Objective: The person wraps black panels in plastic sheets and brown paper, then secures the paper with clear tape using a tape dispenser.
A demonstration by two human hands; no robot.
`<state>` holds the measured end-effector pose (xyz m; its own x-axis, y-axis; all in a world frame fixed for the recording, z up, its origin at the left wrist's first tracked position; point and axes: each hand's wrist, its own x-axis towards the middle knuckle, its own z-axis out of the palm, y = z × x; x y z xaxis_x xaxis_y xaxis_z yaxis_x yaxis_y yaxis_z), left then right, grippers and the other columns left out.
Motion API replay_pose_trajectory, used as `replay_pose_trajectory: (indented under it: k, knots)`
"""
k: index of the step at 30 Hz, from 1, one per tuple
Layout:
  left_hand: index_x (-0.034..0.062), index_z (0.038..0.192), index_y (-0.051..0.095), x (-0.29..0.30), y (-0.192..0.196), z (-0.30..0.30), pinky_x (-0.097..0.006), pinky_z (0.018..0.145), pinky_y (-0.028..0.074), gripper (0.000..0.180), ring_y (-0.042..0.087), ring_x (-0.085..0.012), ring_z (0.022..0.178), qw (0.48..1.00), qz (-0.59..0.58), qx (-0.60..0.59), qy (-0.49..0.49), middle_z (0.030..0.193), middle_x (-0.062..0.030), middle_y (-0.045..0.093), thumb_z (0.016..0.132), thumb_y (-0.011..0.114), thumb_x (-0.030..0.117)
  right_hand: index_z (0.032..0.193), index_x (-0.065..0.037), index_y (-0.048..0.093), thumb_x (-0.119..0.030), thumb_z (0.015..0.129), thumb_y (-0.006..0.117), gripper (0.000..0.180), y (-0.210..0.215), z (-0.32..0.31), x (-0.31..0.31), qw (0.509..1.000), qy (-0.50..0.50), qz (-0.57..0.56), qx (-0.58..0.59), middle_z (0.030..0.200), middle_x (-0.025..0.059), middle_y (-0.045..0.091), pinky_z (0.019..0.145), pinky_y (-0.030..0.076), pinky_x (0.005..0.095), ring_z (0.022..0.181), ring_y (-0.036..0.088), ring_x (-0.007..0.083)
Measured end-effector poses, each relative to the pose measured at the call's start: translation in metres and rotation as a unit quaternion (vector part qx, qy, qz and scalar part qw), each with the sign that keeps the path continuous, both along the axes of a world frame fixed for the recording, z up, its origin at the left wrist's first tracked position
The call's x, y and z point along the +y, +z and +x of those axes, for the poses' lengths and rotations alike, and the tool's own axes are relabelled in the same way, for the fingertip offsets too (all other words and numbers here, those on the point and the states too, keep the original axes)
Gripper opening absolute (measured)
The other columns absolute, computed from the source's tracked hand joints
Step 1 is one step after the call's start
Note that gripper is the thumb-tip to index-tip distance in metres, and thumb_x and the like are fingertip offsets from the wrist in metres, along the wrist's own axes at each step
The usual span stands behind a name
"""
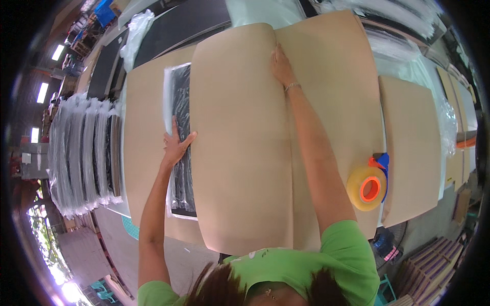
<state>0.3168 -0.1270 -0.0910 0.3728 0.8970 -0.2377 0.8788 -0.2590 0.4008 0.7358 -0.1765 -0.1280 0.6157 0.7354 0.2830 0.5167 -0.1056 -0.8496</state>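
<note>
Floor [117,247], brown sheet [240,137], dark panel [182,188] partly hidden

camera: up on that person's head [218,288] | looks: down and forward, past the green shirt [298,262] | near: close above the brown cardboard [240,148] | shape: wide, round, bendy edges

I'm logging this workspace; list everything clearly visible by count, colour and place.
Cardboard: count unclear, brown, centre and right
Wrapped panel: one, black, under left hand
Tape dispenser: one, blue and orange, right
Wrapped boards: several, grey, left
Dark panels: at least two, black, upper left
Plastic-wrapped bundles: several, whitish, upper right
Bright rectangles: three, white, far left
Background clutter: uncounted, mixed, edges
Shirt: one, green, bottom
Left hand: one, bare, on wrapped panel
Right hand: one, bare, on cardboard
</note>
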Motion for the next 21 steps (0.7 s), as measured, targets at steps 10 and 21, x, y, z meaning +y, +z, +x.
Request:
replay_pose_trajectory:
  k: [10,21]
  knots:
    - [0.0275,0.152,0.002,-0.018,0.005,-0.020,-0.066,0.096,0.024,0.113,0.030,-0.0556,0.122,0.999,-0.017,0.008,0.037,0.130,-0.0375,0.027,0.068,0.057,0.079,0.141,0.008,0.029,-0.036,0.098,0.038,0.061,0.016,-0.163,-0.108,0.923,0.029,-0.173,-0.343,0.149,0.0224,0.028,0.113,0.020,0.0487,0.137,0.025,0.0408]
    - [0.0281,0.152,0.005,-0.016,-0.002,-0.013,-0.069,0.099,0.022,0.112,0.022,-0.0560,0.130,0.999,-0.024,-0.008,0.044,0.141,-0.0406,0.019,0.067,0.056,0.081,0.145,-0.024,0.035,-0.042,0.096,0.043,0.053,0.029,-0.255,-0.111,0.896,0.039,-0.209,-0.389,0.152,0.0086,0.029,0.111,0.020,0.0559,0.138,0.024,0.0418]
